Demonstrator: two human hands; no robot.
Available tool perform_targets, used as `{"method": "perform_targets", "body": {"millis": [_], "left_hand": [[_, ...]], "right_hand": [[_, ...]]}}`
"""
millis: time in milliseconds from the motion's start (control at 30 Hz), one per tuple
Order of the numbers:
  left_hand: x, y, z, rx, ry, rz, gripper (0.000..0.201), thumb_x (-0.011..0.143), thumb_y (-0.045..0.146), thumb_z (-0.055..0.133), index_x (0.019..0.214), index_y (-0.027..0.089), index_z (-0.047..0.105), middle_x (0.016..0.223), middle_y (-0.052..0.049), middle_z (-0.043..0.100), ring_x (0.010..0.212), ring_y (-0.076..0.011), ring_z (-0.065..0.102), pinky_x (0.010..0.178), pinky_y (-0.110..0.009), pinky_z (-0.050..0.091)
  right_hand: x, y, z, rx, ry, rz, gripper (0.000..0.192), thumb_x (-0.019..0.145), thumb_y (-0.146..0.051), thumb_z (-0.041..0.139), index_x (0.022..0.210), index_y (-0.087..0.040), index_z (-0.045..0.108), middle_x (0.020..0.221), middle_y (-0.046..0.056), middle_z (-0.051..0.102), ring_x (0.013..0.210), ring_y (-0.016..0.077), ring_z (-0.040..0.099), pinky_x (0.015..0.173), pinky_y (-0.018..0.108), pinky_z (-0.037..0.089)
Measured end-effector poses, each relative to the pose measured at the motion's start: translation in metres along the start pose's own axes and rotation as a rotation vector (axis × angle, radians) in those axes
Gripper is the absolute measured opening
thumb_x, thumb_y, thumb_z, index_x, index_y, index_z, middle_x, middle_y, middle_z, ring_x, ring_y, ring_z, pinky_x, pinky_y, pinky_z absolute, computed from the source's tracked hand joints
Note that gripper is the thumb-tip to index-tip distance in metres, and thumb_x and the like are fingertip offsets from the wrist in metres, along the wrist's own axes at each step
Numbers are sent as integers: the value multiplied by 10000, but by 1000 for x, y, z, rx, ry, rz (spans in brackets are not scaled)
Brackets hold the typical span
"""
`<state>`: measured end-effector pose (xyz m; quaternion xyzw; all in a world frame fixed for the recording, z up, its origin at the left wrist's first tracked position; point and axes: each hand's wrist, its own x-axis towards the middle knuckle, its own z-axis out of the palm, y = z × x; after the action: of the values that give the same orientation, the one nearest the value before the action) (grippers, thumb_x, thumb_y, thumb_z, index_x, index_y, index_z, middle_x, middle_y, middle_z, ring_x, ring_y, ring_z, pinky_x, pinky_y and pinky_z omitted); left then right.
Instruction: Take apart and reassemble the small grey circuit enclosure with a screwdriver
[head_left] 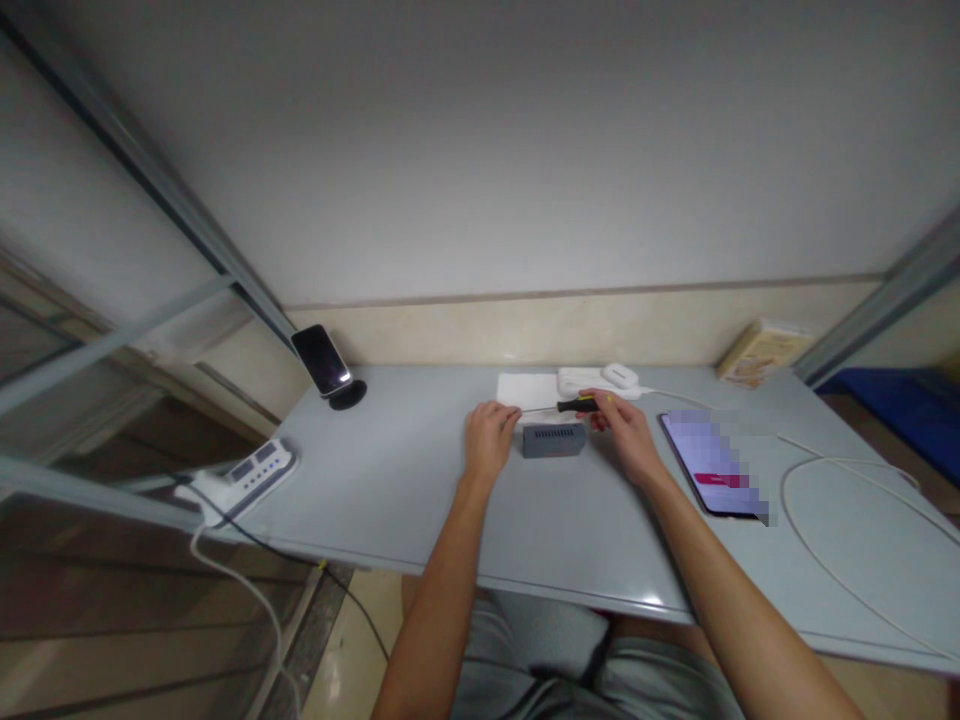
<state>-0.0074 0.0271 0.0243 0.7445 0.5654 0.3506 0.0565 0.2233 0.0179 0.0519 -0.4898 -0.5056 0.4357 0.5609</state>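
A screwdriver (576, 405) with a black and yellow handle lies level above the desk, its thin shaft pointing left. The handle is gripped by my right hand (621, 432). My left hand (489, 440) pinches the tip of the shaft; any small part between those fingertips is hidden. Just below the shaft, a dark grey box (553, 441) with a row of slots along its top stands on the desk between my hands. Behind the screwdriver lies a white sheet (527, 387), partly covered by my fingers.
On the grey desk (390, 470), a white case (619, 375) sits at the back and a lit phone (709, 465) lies right. A white cable (795, 540) loops farther right, near a yellowish box (763, 352). Leftward are a phone on a stand (322, 360) and a power strip (251, 482).
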Motion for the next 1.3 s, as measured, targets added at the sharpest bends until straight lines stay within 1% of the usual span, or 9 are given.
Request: {"method": "perform_targets", "body": {"millis": [267, 400, 500, 600, 667, 800, 933, 1067, 1300], "left_hand": [[-1, 5, -1, 49, 5, 97, 115, 968, 270, 670, 998, 258, 781, 933, -34, 723, 934, -206, 600, 818, -352, 440], [-1, 3, -1, -16, 43, 125, 180, 934, 285, 716, 1108, 268, 761, 997, -42, 709, 975, -212, 599, 853, -354, 471], [1, 1, 0, -94, 111, 84, 268, 909, 285, 746, 1176, 258, 741, 1017, -54, 692, 994, -218, 603, 895, -359, 497], [2, 3, 0, -214, 187, 33, 186, 977, 282, 648, 1123, 237, 754, 978, -59, 686, 980, -207, 615, 921, -356, 505], [2, 8, -2, -304, 216, 27, 217, 1020, 295, 561, 1093, 227, 753, 976, -63, 686, 976, -195, 624, 913, -344, 511], [-1, 22, -8, -421, 170, 125, 276, 1041, 308, 480, 1080, 212, 735, 999, -77, 686, 985, -192, 631, 894, -338, 526], [-7, 34, -11, -380, 80, 218, 251, 1013, 296, 502, 1107, 219, 722, 1034, -90, 670, 1031, -214, 616, 951, -373, 515], [-10, 39, -10, -360, 26, 282, 236, 975, 277, 550, 1139, 214, 706, 1061, -97, 663, 1051, -224, 608, 966, -384, 515], [-12, 45, -8, -307, 25, 351, 241, 956, 287, 567, 1140, 205, 699, 1092, -96, 687, 1041, -226, 617, 945, -396, 507]], "right_hand": [[0, -10, -2, -176, 83, -94, 532, 864, -670, 573, 969, -187, 771, 684, 21, 656, 614, 159, 513, 601, 291, 400], [-3, -24, -6, -263, 118, -166, 523, 879, -658, 562, 955, -182, 764, 608, -2, 573, 591, 158, 508, 580, 287, 395], [-6, -37, -19, -314, 178, -237, 480, 886, -633, 576, 937, -192, 759, 636, -1, 589, 600, 156, 532, 598, 287, 421], [-11, -51, -39, -350, 271, -268, 428, 906, -598, 567, 887, -212, 750, 596, -10, 571, 582, 157, 540, 575, 280, 421], [-16, -60, -51, -366, 332, -277, 399, 913, -570, 564, 832, -219, 734, 588, -9, 576, 567, 157, 549, 562, 278, 430], [-23, -69, -62, -398, 346, -286, 391, 900, -570, 577, 796, -224, 725, 564, -10, 565, 552, 162, 555, 556, 288, 440], [-25, -65, -60, -379, 339, -246, 406, 865, -604, 608, 827, -222, 739, 584, -7, 579, 549, 155, 532, 537, 283, 414], [-24, -61, -56, -359, 330, -213, 441, 844, -649, 621, 826, -226, 743, 599, -2, 590, 555, 155, 535, 539, 285, 426], [-22, -62, -55, -380, 293, -246, 487, 860, -693, 594, 850, -232, 748, 590, -8, 568, 536, 147, 499, 503, 275, 388]]}}
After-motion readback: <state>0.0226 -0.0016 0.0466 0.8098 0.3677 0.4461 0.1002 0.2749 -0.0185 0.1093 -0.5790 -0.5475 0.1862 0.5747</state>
